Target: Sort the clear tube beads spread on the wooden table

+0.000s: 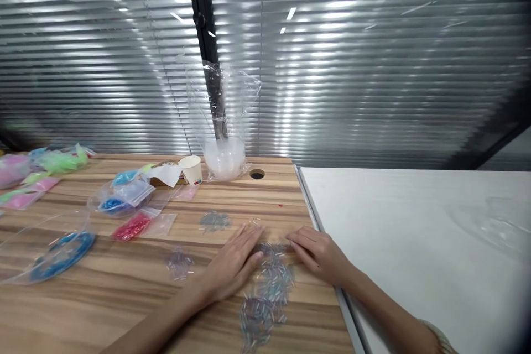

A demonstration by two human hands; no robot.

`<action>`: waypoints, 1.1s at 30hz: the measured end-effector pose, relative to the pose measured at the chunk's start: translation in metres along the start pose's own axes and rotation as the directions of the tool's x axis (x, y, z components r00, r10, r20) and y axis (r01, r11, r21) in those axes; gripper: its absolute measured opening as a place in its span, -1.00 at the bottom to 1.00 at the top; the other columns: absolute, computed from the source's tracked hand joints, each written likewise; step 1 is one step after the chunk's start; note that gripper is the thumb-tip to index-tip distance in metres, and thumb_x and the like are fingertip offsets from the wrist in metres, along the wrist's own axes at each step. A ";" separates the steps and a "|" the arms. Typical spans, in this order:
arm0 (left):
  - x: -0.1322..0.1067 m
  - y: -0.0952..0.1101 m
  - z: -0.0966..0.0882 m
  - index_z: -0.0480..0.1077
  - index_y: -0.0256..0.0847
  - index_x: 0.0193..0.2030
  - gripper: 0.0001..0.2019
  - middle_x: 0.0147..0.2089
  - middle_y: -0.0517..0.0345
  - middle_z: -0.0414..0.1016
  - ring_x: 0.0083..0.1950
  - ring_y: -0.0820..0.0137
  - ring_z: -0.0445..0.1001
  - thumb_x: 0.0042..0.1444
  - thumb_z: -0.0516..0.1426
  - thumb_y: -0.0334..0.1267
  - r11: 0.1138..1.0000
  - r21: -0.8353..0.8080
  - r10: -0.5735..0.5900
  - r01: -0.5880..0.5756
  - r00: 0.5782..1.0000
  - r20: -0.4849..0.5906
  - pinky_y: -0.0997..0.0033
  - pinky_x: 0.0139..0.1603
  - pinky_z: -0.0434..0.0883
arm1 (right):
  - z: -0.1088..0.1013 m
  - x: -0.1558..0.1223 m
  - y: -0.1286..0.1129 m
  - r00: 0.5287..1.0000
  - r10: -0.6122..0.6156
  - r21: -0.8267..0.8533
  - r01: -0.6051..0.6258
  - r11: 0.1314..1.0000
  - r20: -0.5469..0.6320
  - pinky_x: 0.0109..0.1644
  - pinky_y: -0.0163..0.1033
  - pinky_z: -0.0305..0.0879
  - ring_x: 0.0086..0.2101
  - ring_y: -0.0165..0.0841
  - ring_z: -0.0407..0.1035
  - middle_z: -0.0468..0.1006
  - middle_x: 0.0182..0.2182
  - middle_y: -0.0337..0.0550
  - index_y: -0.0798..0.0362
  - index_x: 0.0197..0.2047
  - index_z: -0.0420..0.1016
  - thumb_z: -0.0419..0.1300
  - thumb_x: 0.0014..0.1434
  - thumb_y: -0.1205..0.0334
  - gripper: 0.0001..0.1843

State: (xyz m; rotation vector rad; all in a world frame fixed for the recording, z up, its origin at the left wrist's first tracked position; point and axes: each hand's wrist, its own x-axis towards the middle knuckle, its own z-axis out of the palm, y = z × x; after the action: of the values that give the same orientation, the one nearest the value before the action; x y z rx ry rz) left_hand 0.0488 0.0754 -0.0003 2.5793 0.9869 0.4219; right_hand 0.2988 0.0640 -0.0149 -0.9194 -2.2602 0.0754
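Wooden table (pixel 124 287), with a white table (pixel 415 221) butted against it past the right fingers; slatted blinds behind. Left hand (pixel 234 263) and right hand (pixel 319 254) lie flat, fingers straight and close together, gripping nothing. Clear tube beads (pixel 269 285) are scattered between both sets of fingertips and trail toward the wrists, some touching the left fingertips. Paper cup (pixel 191 170) far beyond the fingers, print unreadable.

No legible text in view, paper cup (pixel 191 169) has a small red-and-green mark near its base, too blurred to read, clear bags (pixel 124 193) on the surface (pixel 124 298) carry no readable labels or numbers.
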 end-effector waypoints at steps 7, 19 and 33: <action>0.007 -0.008 0.009 -0.19 -0.28 0.36 -0.45 0.37 -0.01 -0.08 0.39 0.34 -0.15 0.33 -0.24 -0.05 0.986 0.156 -0.054 0.052 0.998 0.010 0.02 0.38 -0.19 | 0.000 -0.001 0.008 0.999 0.050 0.012 -0.050 0.999 0.004 -0.23 -0.19 0.39 -0.30 -0.32 0.40 0.53 -0.31 -0.08 0.08 -0.10 0.42 -0.07 0.29 0.32 -0.74; 0.003 -0.008 0.002 -0.08 -0.17 0.33 -0.54 0.31 0.04 0.11 0.36 0.36 0.00 0.35 -0.24 -0.12 0.998 0.033 0.045 -0.044 0.998 -0.049 -0.03 0.38 -0.20 | -0.005 0.003 0.002 0.994 0.014 0.046 -0.019 0.999 0.108 -0.14 -0.15 0.36 -0.19 -0.28 0.36 0.47 -0.22 -0.02 0.08 -0.07 0.44 0.00 0.26 0.33 -0.75; -0.007 -0.003 0.002 -0.33 -0.15 0.37 -0.49 0.34 0.05 0.04 0.35 0.40 0.02 0.36 -0.25 -0.12 0.993 0.096 0.057 -0.065 0.995 0.085 -0.05 0.38 -0.31 | -0.002 0.001 0.000 0.973 0.016 0.069 -0.032 0.997 0.229 0.19 -0.01 0.17 0.10 -0.25 0.22 0.38 0.10 -0.07 0.02 0.20 0.24 -0.02 0.28 0.28 -0.58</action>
State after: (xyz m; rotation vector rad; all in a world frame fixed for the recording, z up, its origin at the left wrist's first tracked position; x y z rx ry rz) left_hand 0.0433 0.0724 -0.0040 2.6978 0.9242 0.2866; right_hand 0.2990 0.0642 -0.0123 -0.9404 -2.4399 0.2854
